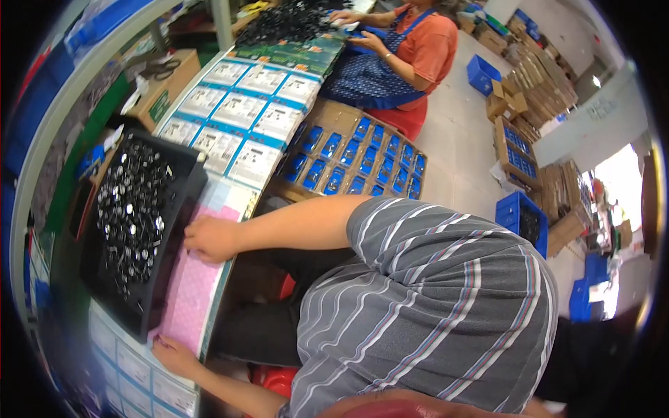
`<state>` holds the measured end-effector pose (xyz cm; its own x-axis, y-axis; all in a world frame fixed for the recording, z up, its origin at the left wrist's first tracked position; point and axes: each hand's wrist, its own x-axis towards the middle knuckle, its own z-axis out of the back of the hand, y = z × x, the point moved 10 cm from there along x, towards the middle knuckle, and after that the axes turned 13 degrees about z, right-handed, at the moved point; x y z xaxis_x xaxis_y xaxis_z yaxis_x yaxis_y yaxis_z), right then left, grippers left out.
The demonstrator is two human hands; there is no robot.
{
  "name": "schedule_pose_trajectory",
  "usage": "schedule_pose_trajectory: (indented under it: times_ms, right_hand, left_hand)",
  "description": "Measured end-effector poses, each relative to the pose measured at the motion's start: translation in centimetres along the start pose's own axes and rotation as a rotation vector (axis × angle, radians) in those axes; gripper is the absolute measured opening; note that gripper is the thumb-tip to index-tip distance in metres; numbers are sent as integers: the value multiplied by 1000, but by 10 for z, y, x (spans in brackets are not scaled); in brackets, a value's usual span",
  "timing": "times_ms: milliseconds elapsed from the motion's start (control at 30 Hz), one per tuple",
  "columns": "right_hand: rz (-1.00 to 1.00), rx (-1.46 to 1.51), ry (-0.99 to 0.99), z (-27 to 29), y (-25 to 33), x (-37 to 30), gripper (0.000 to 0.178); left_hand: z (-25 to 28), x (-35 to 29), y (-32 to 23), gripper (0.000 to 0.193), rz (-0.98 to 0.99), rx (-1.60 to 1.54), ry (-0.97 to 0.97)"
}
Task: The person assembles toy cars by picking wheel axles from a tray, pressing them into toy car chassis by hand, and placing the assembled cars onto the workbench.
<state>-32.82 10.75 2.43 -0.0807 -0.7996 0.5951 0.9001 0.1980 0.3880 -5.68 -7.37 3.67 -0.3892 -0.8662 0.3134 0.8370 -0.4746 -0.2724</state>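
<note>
A black tray heaped with small shiny metal and black parts lies on the bench. Beside it runs a pink sheet. My right hand rests over the pink sheet at the tray's long side, fingers curled downward; whatever they hold is hidden. At the tray's lower corner is my left hand, with its thumb and fingertips drawn together by the sheet's end. Anything in that pinch is too small to make out.
Printed white-and-blue cards cover the bench beyond the tray. A person in an orange shirt sits near a pile of black parts. A cardboard carton of blue packs stands beside the bench. Blue crates stand on the floor.
</note>
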Motion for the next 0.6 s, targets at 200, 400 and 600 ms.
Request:
schedule_pose_trajectory:
  times_ms: [200,400,600]
  right_hand:
    - [-31,-43,23,3,1,1,21]
    - [-13,-35,26,-1,3,4,21]
    - [-25,-48,54,7,4,4,21]
  left_hand:
    - [-1,2,-3,31,-66,-60,-2]
    - [-21,15,17,31,-131,-60,-136]
    - [1,5,-13,31,-73,-21,1]
